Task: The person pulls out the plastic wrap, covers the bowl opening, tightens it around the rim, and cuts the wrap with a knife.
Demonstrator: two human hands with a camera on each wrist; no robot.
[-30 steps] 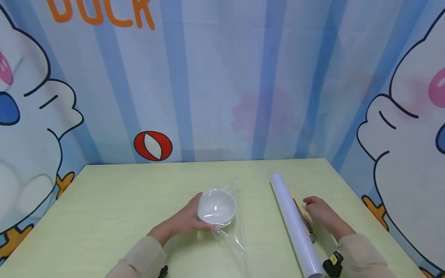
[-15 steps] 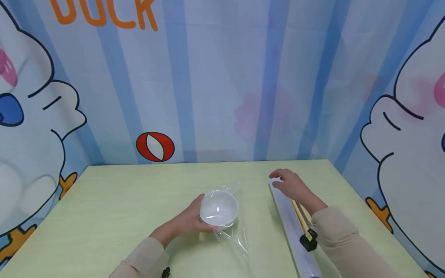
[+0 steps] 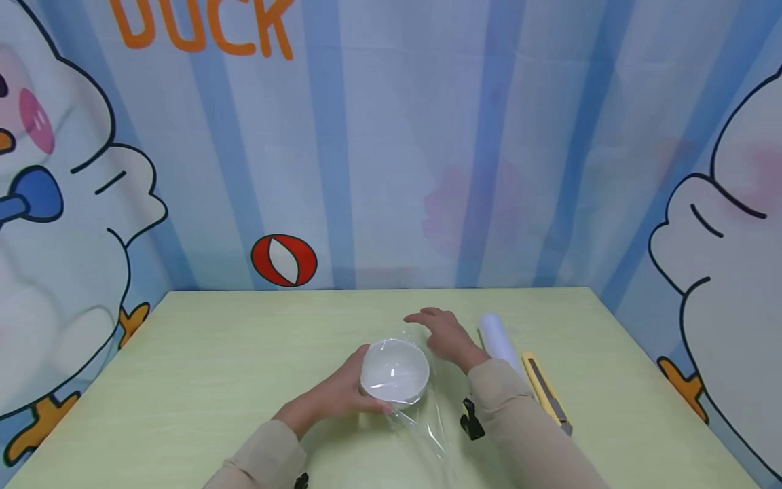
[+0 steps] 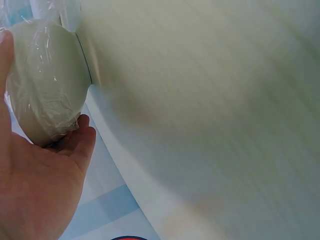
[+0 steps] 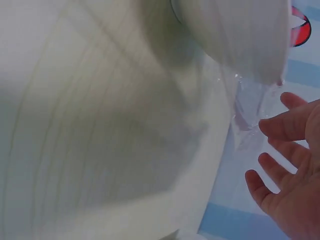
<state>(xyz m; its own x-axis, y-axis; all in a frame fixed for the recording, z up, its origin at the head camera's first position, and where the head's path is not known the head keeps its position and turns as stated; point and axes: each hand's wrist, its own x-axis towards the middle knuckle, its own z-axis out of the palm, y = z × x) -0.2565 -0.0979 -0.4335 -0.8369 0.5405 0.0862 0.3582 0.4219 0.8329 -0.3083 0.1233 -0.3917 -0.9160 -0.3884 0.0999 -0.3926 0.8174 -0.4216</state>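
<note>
A white bowl (image 3: 394,372) with clear plastic film (image 3: 430,428) over it is near the middle of the table in the head view. My left hand (image 3: 341,390) grips the bowl's left side, thumb toward the front. In the left wrist view the wrinkled film wraps the bowl (image 4: 50,75) and my left hand (image 4: 45,175) cups its side. My right hand (image 3: 449,337) is at the bowl's far right, fingers loosely extended beside the film. The right wrist view shows that hand (image 5: 295,160) with spread fingers close to the hanging film (image 5: 247,107), pinching nothing.
A white roll (image 3: 497,339) lies right of the bowl, partly hidden by the right sleeve (image 3: 519,421). Beside it lies a yellow utility knife (image 3: 545,390). A striped cartoon backdrop (image 3: 397,136) stands behind the table (image 3: 244,353).
My right hand has moved left from beside the knife, across the roll, to the bowl's far right side. My left hand keeps its grip on the bowl; the view has shifted slightly.
</note>
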